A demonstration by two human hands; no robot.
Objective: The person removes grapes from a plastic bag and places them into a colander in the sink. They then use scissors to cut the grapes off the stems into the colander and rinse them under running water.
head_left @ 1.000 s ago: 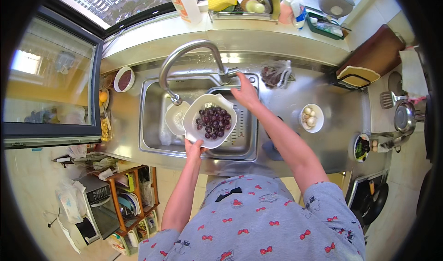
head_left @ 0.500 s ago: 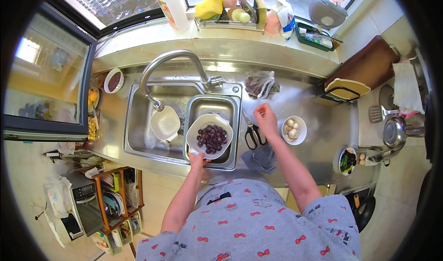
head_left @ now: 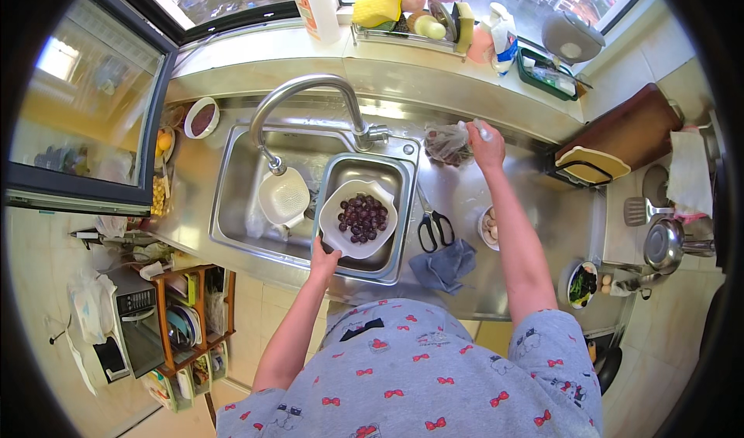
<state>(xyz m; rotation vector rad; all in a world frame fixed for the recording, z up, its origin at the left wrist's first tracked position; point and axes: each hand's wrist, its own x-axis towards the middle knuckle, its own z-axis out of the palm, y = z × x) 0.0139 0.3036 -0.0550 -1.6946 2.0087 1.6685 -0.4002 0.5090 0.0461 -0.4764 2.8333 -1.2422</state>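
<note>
My left hand (head_left: 325,258) is closed on the near left edge of a white bowl (head_left: 330,219), which is over the smaller right basin. Dark purple grapes (head_left: 363,217) lie in the bowl. My right hand (head_left: 487,145) grips the gathered top of a clear plastic bag (head_left: 446,134) on the counter right of the sink. Dark contents show through the bag, but their kind is unclear. Scissors (head_left: 435,227) and a grey-blue cloth (head_left: 443,266) lie between the sink and my right forearm. That forearm partly covers a small bowl of round, pale food (head_left: 489,230).
A white strainer (head_left: 284,196) sits in the larger left basin under the curved faucet (head_left: 308,82). Cutting boards (head_left: 620,132) stand at the right wall. At the left, a bowl of reddish grains (head_left: 203,118) is near the open window (head_left: 81,101).
My right hand has moved away from above the scissors, up and right, and taken hold of the plastic bag's top. My left hand stays on the bowl. The whole view has shifted slightly.
</note>
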